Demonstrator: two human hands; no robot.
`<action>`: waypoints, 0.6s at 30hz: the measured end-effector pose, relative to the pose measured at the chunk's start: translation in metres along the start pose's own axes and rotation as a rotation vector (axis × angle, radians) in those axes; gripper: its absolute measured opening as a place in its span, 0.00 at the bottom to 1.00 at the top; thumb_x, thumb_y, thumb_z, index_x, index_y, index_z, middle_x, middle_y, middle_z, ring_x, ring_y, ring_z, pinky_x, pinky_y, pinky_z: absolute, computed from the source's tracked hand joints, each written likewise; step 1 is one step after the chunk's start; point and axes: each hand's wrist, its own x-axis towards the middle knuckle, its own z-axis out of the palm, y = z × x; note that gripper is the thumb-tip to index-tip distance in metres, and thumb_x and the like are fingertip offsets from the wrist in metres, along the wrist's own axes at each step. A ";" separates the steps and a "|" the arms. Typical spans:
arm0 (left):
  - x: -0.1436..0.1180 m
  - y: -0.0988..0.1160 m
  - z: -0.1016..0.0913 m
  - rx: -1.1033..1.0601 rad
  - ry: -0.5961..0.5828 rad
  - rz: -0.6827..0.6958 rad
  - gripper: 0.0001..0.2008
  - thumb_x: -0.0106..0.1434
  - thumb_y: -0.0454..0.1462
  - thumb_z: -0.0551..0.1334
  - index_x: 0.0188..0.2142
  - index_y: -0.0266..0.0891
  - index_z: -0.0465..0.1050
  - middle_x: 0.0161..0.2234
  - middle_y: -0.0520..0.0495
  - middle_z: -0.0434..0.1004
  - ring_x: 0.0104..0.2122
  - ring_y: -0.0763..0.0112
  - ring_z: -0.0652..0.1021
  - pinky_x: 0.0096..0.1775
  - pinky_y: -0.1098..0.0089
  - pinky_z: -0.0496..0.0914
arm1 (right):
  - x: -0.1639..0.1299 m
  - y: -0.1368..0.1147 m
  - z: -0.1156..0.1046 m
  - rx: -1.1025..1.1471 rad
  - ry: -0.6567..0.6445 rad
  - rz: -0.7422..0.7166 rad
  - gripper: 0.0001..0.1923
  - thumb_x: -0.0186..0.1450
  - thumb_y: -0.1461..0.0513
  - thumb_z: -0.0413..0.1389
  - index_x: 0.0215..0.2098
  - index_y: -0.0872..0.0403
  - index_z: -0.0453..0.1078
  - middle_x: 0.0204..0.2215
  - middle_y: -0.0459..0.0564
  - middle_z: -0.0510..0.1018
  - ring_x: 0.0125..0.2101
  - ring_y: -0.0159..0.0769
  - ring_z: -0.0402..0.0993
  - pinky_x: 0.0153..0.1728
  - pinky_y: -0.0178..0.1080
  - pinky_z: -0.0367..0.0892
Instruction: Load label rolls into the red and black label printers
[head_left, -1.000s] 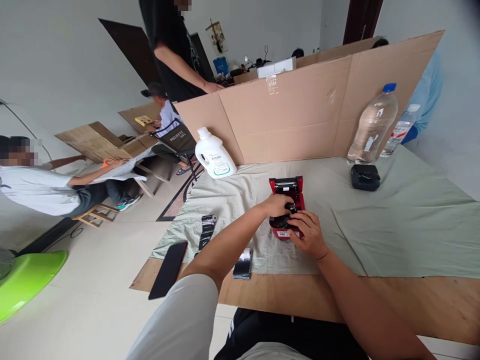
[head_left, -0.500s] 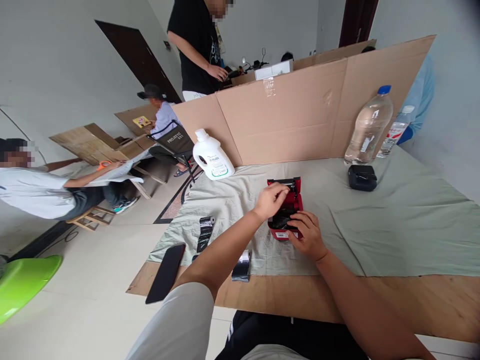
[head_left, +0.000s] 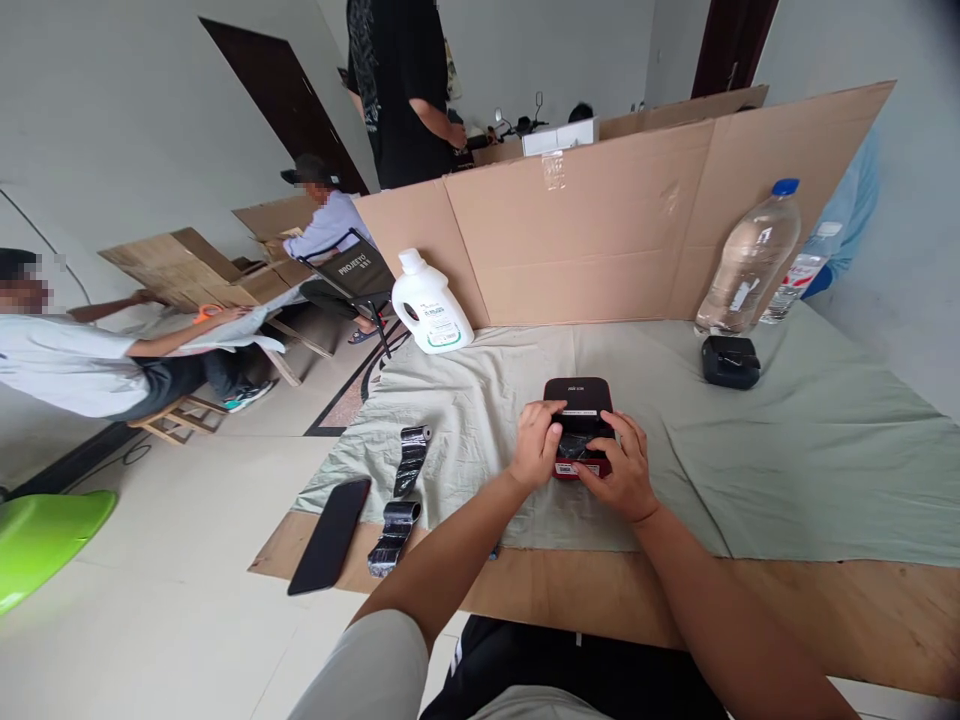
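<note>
A small red device with a dark lid (head_left: 578, 398) sits on the pale green cloth (head_left: 787, 440) in front of me. Its lid is folded down now, dark top facing up. My left hand (head_left: 535, 447) presses on its left front corner. My right hand (head_left: 619, 470) grips its right front side, thumb near the red front with a white label. Both hands touch the device.
A black phone (head_left: 330, 535) and two dark rolls (head_left: 411, 458) (head_left: 391, 523) lie left of me. A white detergent jug (head_left: 429, 305), large water bottle (head_left: 746, 262), small black box (head_left: 730, 360) and cardboard wall (head_left: 615, 225) stand behind. Other people sit and stand at left.
The red device's lid, open before, has been folded down. My left hand came down from the raised lid onto the device's front. The view shifted slightly.
</note>
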 end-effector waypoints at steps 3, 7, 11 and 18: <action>-0.018 0.001 0.007 -0.006 0.022 -0.011 0.22 0.73 0.46 0.42 0.53 0.38 0.67 0.46 0.38 0.72 0.49 0.59 0.71 0.52 0.54 0.65 | -0.001 0.003 0.003 0.022 -0.035 0.003 0.18 0.60 0.53 0.62 0.44 0.51 0.67 0.56 0.57 0.69 0.60 0.53 0.62 0.57 0.57 0.64; -0.028 -0.002 0.020 0.025 0.107 -0.027 0.21 0.73 0.45 0.43 0.54 0.38 0.66 0.49 0.37 0.72 0.51 0.58 0.71 0.53 0.53 0.64 | -0.001 0.006 0.006 0.036 -0.051 0.012 0.30 0.59 0.51 0.63 0.55 0.52 0.62 0.52 0.59 0.74 0.58 0.53 0.66 0.55 0.57 0.65; -0.030 -0.004 0.027 0.041 0.205 -0.046 0.21 0.72 0.46 0.43 0.52 0.38 0.66 0.47 0.38 0.74 0.49 0.58 0.71 0.51 0.53 0.64 | -0.001 0.006 0.005 0.011 -0.068 0.053 0.32 0.58 0.50 0.63 0.56 0.53 0.61 0.50 0.58 0.76 0.56 0.53 0.69 0.55 0.57 0.64; -0.032 -0.003 0.025 0.079 0.134 -0.154 0.27 0.71 0.52 0.38 0.48 0.40 0.68 0.44 0.37 0.75 0.47 0.56 0.72 0.50 0.53 0.62 | 0.002 0.008 0.002 0.004 -0.109 0.090 0.27 0.56 0.46 0.64 0.47 0.51 0.67 0.44 0.56 0.79 0.50 0.52 0.73 0.51 0.54 0.65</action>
